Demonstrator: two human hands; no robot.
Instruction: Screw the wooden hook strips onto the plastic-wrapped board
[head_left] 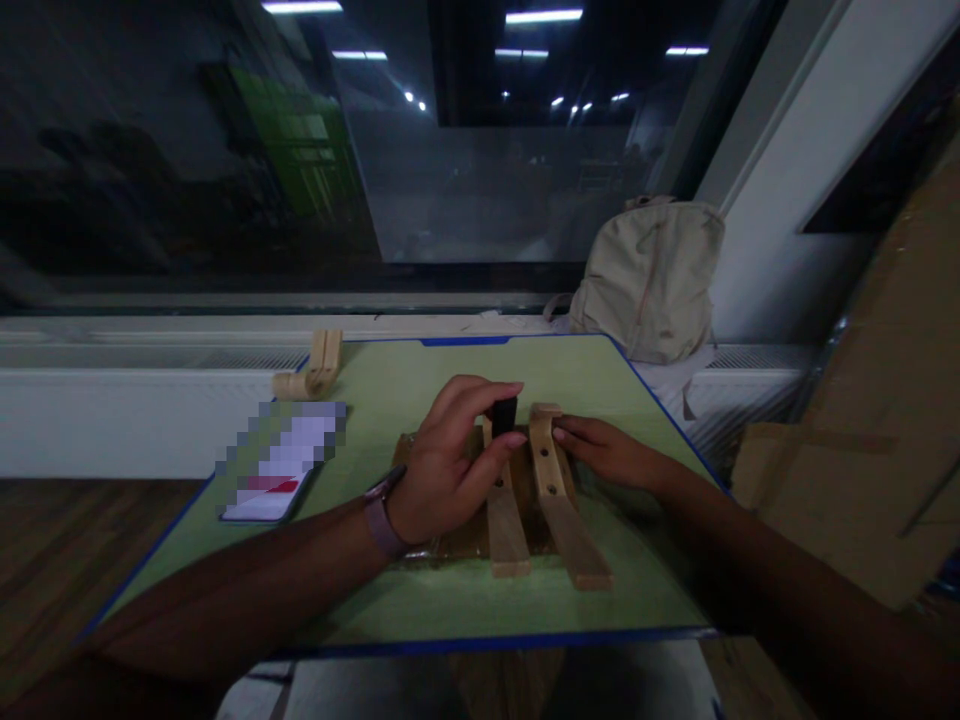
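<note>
My left hand (450,455), with a watch on its wrist, is closed in a pinch on a small black block (504,416), held upright between thumb and fingers. Just below it, an angled wooden piece (508,540) with a dark screw hole lies partly hidden by the hand. Beside this, to the right, lies a second angled wooden piece (564,510) with two dark holes. My right hand (609,448) grips the raised far end of that second piece, its fingertips against the side. Under both pieces is a brown, tape-covered cardboard pad (459,545).
A phone (281,470) lies on the left of the green table (360,600). Joined curved wooden pieces (319,365) stand at the far left corner. Beyond the table are a beige backpack (652,275) and a window; a large cardboard box (847,400) stands to the right.
</note>
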